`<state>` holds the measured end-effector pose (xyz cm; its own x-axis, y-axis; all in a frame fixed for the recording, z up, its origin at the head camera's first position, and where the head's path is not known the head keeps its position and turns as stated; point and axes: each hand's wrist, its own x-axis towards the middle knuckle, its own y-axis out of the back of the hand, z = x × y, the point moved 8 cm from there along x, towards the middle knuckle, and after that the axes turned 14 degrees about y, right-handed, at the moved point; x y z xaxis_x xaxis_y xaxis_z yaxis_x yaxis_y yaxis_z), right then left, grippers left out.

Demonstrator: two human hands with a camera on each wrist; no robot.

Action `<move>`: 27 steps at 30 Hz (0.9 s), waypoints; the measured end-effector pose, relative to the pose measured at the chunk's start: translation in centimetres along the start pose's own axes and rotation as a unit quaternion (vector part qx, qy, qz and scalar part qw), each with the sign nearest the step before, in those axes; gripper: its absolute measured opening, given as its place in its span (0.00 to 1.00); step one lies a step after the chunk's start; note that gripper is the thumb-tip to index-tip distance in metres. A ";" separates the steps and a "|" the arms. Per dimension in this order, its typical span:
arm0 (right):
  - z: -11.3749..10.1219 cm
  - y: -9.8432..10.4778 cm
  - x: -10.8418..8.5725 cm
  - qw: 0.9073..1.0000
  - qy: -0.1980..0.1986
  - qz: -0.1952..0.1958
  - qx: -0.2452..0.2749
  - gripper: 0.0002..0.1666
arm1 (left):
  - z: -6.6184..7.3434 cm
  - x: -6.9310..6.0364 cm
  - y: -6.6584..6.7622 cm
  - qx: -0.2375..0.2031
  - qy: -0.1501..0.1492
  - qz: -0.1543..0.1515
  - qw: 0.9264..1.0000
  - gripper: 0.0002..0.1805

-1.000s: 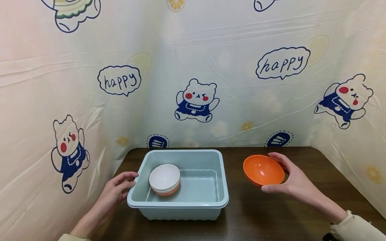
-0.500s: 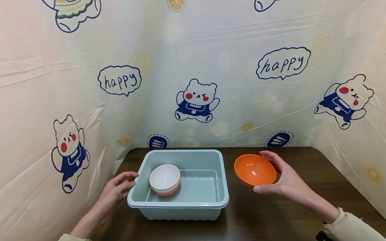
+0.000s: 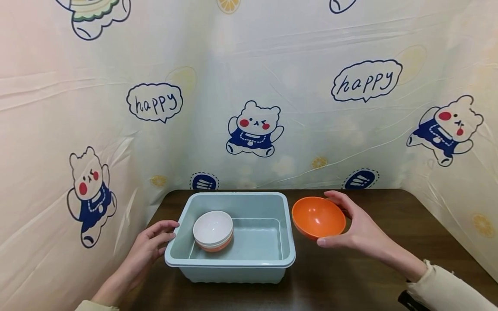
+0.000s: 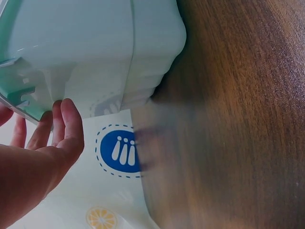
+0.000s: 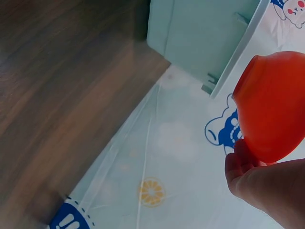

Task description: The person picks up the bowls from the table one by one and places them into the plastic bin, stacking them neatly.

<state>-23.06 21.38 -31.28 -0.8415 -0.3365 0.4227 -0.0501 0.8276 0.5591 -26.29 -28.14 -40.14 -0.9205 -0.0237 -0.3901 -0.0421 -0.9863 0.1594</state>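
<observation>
In the head view, my right hand [image 3: 362, 229] grips an orange bowl [image 3: 317, 216] between thumb and fingers at its right side. The bowl is held up, just right of a pale blue plastic basin [image 3: 233, 263], its mouth tilted toward the camera. The right wrist view shows this orange bowl [image 5: 276, 109] from outside. Inside the basin, toward its left, a white bowl [image 3: 213, 228] sits stacked on an orange-bottomed one. My left hand [image 3: 149, 242] touches the basin's left rim with loosely bent fingers. From the left wrist view, the left hand [image 4: 52, 138] lies against the basin's outer wall.
The basin stands on a dark brown wooden table [image 3: 334, 276]. A pale cloth [image 3: 303, 129] printed with bears and "happy" bubbles encloses the table at the back and both sides.
My right hand has carried the orange bowl leftward, close to the basin's right rim. The left hand, the basin and the stacked bowls have stayed in place.
</observation>
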 end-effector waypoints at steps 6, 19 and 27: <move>-0.5 -1.1 0.7 1.000 0.009 -0.011 0.014 0.59 | 0.0 0.0 0.1 -0.003 -0.001 -0.001 1.000 0.20; -1.7 -3.3 2.9 0.999 0.015 -0.041 0.031 0.61 | 0.0 0.0 0.1 -0.004 -0.004 -0.002 1.000 0.20; -1.8 -4.3 4.3 0.997 0.029 -0.063 0.032 0.61 | 0.0 0.0 0.0 -0.005 -0.004 -0.007 1.000 0.20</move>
<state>-25.46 15.55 -30.56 -0.7943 -0.4636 0.3927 -0.1893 0.8030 0.5652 -26.30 -28.18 -40.11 -0.9226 -0.0080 -0.3856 -0.0522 -0.9880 0.1455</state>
